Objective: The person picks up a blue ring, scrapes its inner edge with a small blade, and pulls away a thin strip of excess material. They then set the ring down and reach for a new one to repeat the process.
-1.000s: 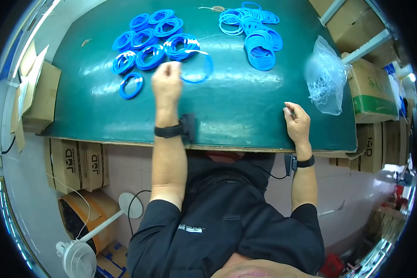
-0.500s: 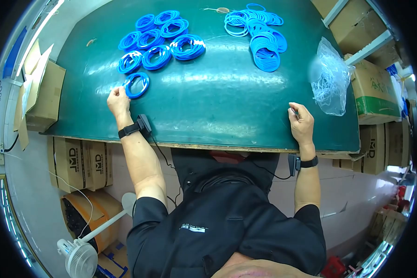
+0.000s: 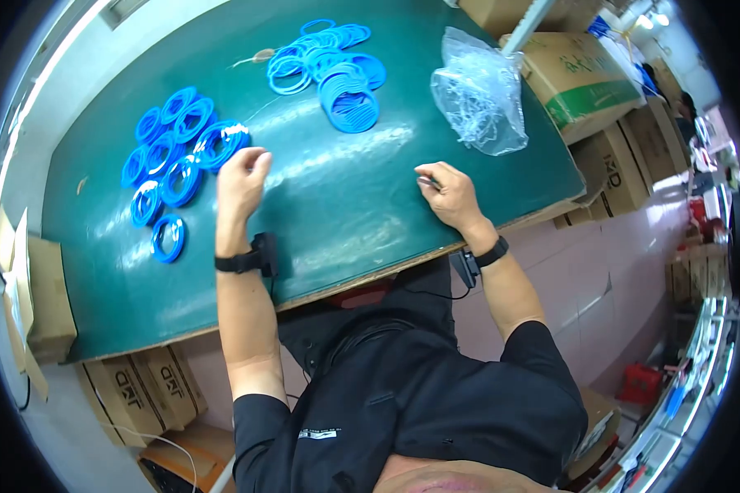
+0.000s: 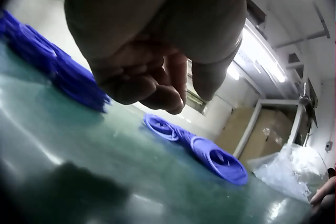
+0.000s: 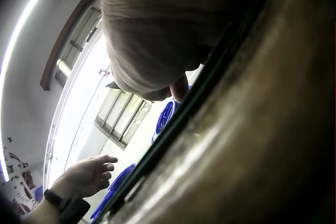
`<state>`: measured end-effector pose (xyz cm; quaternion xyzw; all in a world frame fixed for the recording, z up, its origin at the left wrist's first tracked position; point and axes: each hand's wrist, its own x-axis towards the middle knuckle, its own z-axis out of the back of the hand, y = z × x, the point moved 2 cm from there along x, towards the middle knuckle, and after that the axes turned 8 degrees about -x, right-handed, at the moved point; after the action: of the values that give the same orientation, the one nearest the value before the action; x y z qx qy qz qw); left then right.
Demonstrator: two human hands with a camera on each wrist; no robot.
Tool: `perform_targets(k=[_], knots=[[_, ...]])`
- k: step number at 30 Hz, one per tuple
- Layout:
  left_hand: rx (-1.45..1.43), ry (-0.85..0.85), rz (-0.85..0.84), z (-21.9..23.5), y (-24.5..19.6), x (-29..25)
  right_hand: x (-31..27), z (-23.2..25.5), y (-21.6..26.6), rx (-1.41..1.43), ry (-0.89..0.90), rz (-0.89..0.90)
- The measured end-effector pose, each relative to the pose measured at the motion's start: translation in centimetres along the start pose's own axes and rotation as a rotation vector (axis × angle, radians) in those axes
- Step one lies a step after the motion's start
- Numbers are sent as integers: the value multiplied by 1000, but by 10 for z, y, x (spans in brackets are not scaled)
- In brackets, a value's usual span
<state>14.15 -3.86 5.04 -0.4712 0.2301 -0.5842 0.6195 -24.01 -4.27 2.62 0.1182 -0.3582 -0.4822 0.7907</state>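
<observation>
My left hand (image 3: 242, 182) hovers over the table beside the nearest large bundle of blue rings (image 3: 222, 145), its fingers loosely bent around nothing. In the left wrist view that hand (image 4: 152, 45) has no ring between fingers and thumb. A smaller ring bundle (image 3: 168, 238) lies toward the front left, apart from the others. My right hand (image 3: 450, 195) rests near the table's front edge, fingers relaxed and holding nothing. Farther back, loose blue rings (image 3: 349, 99) lie fanned out in an overlapping pile, also seen as blue rings (image 4: 218, 158) in the left wrist view.
A clear plastic bag (image 3: 481, 94) with white strands inside lies on the green table (image 3: 304, 214) at the right. Cardboard boxes (image 3: 580, 78) stand beyond the right edge, and an open carton (image 3: 45, 287) at the left. More blue ring bundles (image 3: 160, 154) stand grouped at left.
The left hand carried a blue ring leftward to the front-left bundle, let it go, and came back right without it. The head view has turned right; the right hand stays near the table's front edge.
</observation>
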Motion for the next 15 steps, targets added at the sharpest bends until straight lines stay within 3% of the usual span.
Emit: perform_targets(k=[2, 4, 7, 10, 15], knots=[[-67, 67, 109, -51, 14, 29, 1, 0, -1, -8, -25, 19], [-35, 102, 65, -90, 28, 53, 0, 1, -3, -16, -47, 55], [178, -34, -33, -133, 30, 79, -3, 2, -5, 2, -55, 38], [249, -115, 12, -154, 18, 88, -4, 1, -11, 6, -57, 49], [264, -65, -59, -159, 39, 102, -7, 2, -14, 34, -50, 17]])
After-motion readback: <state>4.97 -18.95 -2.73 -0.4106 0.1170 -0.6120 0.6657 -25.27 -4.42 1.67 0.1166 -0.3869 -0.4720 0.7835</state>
